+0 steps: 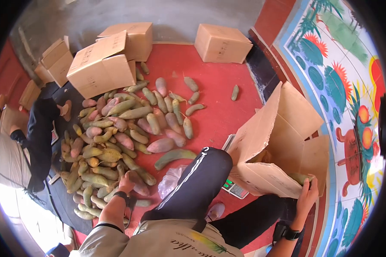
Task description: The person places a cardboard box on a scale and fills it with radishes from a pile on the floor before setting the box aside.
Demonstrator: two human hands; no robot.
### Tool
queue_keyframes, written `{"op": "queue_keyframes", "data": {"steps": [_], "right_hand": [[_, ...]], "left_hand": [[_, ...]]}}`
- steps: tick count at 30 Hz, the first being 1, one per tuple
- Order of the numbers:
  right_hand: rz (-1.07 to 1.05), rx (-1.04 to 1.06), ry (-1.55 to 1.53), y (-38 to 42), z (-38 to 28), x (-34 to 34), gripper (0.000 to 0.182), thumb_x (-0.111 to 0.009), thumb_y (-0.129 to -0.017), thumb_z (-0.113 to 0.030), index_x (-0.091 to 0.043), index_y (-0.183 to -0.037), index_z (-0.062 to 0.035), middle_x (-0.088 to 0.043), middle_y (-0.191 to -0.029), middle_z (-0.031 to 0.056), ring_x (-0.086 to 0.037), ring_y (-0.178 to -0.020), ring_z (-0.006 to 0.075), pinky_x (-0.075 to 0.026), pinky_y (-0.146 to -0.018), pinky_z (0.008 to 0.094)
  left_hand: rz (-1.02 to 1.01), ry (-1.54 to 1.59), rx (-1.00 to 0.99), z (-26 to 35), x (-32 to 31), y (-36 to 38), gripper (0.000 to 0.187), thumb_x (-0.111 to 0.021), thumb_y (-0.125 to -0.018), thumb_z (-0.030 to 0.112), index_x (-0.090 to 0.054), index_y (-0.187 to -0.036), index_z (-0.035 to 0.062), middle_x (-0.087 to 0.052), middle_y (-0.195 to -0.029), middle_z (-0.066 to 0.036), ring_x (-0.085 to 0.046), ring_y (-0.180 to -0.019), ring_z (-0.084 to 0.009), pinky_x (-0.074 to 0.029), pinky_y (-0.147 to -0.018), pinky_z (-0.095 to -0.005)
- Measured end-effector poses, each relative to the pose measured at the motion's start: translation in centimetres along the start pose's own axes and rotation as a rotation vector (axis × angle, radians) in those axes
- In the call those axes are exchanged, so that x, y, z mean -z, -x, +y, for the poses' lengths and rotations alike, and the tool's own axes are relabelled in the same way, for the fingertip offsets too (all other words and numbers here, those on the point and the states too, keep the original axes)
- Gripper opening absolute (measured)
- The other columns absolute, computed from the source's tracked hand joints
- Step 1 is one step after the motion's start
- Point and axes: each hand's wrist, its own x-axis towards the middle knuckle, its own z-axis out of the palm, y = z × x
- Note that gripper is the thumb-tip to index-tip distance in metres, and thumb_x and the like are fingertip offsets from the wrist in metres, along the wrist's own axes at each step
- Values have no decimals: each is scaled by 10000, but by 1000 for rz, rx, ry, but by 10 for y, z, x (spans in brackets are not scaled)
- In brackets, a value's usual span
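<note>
My left hand [125, 184] is at the right edge of a big heap of green and pinkish radishes [109, 155]. Its fingers close on a dull pink radish [138, 183], partly hiding it. On the other side, my right hand [309, 195] grips a green radish [299, 177] at the near rim of an open cardboard box [270, 176]. The flaps of this box stand up, and its inside is mostly in shadow. It rests on a scale [236, 189] with a lit green display, mostly covered by the box and my knee.
Closed and part-open cartons [101, 68] stand behind the heap, with another box [223, 43] by the back wall. A crumpled plastic bag [171, 182] lies beside my leg. Another person [19, 141] sits at the left. A painted tile wall [330, 77] borders the right.
</note>
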Motion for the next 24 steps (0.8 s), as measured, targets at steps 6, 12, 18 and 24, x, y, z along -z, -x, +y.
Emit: {"op": "queue_keyframes", "data": {"steps": [6,12,18,24], "right_hand": [[-39,-14,-49,-5,-5,0,208,-453,-867,-118,-559,-906,57,-565,-785,169,-535,-718,261,-419,-689,316],[12,-6,-47,-7,-6,-5,208,-435,-871,-105,-560,-804,48,-551,-735,148,-527,-665,228,-415,-639,306],[58,-38,8,-7,-2,-12,235,-414,-889,-110,-526,-733,25,-521,-684,124,-513,-616,228,-403,-590,304],[85,-6,54,-6,-1,-14,240,-411,-895,-119,-528,-736,18,-518,-678,124,-517,-613,240,-403,-581,315]], "left_hand": [[45,-88,57,7,-5,-12,863,-701,-646,243,-227,-1356,118,-355,-1273,-186,-386,-1185,-340,-365,-974,-377],[-70,-128,75,23,11,-24,866,-766,-586,279,-319,-1301,83,-370,-1246,-175,-416,-1158,-334,-391,-954,-381],[-108,-347,-8,13,17,-44,828,-810,-533,268,-389,-1214,57,-393,-1222,-206,-437,-1140,-340,-431,-915,-378],[-256,-187,-5,8,24,-44,934,-830,-504,254,-321,-1253,24,-444,-1203,-228,-466,-1127,-329,-431,-912,-368]]}}
